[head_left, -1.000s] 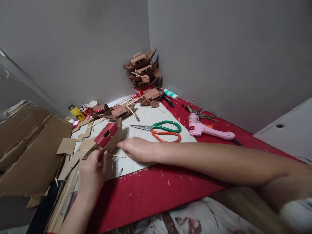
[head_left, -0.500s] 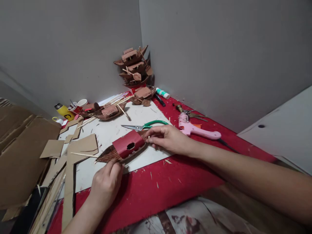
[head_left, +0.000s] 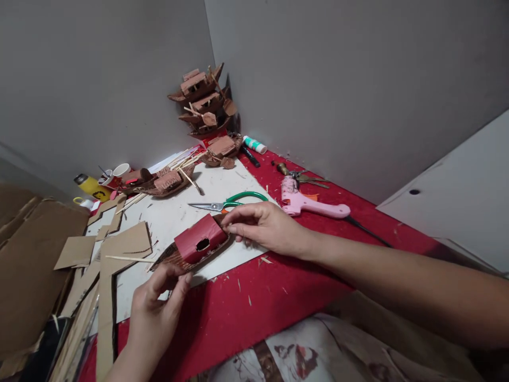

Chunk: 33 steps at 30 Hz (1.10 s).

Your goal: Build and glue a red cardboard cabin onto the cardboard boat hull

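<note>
A small brown model boat (head_left: 175,258) with a red curved roof (head_left: 191,240) sits over the white board. The roof's near side has a dark ragged hole (head_left: 202,244). My right hand (head_left: 262,228) pinches the boat's right end between thumb and fingers. At the left end, my left hand (head_left: 159,302) has its curled fingertips against the near side, the thumb held a little apart from the index finger. Green-handled scissors (head_left: 217,206) lie just behind the boat, blades pointing left. A thin stick (head_left: 129,259) lies by its left tip.
Finished model boats (head_left: 202,101) are stacked in the corner, with others on the board (head_left: 242,185). A pink glue gun (head_left: 314,204) lies right, near a glue bottle (head_left: 254,144). Cardboard pieces (head_left: 105,281) cover the left, beside a yellow bottle (head_left: 91,187) and cups (head_left: 121,170).
My left thumb has opened away from the fingers at the boat's left end. My right hand keeps its pinch. The whole view has shifted slightly.
</note>
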Available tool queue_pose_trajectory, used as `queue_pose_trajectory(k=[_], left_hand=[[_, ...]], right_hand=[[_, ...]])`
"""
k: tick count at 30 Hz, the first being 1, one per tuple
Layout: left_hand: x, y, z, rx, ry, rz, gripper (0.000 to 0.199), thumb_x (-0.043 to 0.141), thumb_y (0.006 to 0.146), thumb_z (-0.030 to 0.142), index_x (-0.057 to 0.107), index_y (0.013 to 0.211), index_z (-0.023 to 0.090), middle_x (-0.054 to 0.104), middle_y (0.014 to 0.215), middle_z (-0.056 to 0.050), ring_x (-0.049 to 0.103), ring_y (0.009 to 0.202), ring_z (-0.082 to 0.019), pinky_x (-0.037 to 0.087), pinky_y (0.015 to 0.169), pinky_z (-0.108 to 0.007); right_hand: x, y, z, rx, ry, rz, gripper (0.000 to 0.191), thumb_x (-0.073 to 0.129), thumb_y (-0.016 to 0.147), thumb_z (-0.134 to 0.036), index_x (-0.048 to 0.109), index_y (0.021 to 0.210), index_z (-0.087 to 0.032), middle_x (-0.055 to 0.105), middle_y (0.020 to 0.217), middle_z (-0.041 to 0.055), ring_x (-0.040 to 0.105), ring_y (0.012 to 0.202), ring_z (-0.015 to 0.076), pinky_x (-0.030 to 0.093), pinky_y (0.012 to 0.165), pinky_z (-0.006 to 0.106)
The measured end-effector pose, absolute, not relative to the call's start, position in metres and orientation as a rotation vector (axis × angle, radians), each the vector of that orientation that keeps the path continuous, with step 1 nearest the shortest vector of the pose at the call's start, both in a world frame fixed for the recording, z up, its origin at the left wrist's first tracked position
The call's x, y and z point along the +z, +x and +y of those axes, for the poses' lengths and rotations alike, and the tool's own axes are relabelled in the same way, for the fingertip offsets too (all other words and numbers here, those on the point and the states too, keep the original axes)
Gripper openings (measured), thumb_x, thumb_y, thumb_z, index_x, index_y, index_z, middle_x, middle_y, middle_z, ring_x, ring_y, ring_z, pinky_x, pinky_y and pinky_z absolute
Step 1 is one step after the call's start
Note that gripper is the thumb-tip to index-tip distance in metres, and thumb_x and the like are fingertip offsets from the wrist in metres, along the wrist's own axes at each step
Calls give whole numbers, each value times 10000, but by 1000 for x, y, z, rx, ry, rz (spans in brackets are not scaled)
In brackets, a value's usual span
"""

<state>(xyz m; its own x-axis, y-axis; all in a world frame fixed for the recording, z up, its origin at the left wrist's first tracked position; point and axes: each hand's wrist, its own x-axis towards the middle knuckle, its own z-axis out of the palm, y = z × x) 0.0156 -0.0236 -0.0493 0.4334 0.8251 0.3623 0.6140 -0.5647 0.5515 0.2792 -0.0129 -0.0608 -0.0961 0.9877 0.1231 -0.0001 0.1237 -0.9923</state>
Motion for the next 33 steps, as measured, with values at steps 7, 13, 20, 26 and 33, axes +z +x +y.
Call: queue_pose_trajectory(k=[7,13,20,26,33], left_hand=[[-48,53,-14,907,1945,1259,123,686,807,295,604,842,210,627,646,34,587,540,-105,483,483,-186],[-47,56,-7,994,2313,1301,84,689,817,283,716,867,222,721,690,15,633,520,-114,504,505,-199],[-48,57,-7,1047,2477,1338,148,680,837,275,672,972,214,736,768,12,658,540,-106,523,534,-194],[-46,65,-8,1059,2571,1310,48,647,862,255,652,876,209,714,752,15,646,555,-98,524,549,-194],[-51,63,-6,1252,2163,1447,89,694,823,273,664,866,201,729,820,0,687,682,-123,558,640,-211]], right_hand=[[-60,278,-17,1197,-1080,-1314,125,642,789,-201,588,892,-154,638,712,-9,554,610,91,466,559,206],[-60,278,-19,1122,-1118,-1449,28,596,824,-169,591,798,-161,568,705,-19,533,636,95,433,571,205],[-70,278,-22,922,-1113,-1654,47,560,859,-153,605,856,-164,590,706,-16,546,644,103,426,600,216],[-74,280,-21,845,-1080,-1703,285,530,869,-122,608,1141,-152,625,780,0,574,681,107,439,618,218],[-75,278,-19,657,-978,-1873,321,476,879,-75,635,1153,-124,710,974,83,646,883,164,495,795,277]])
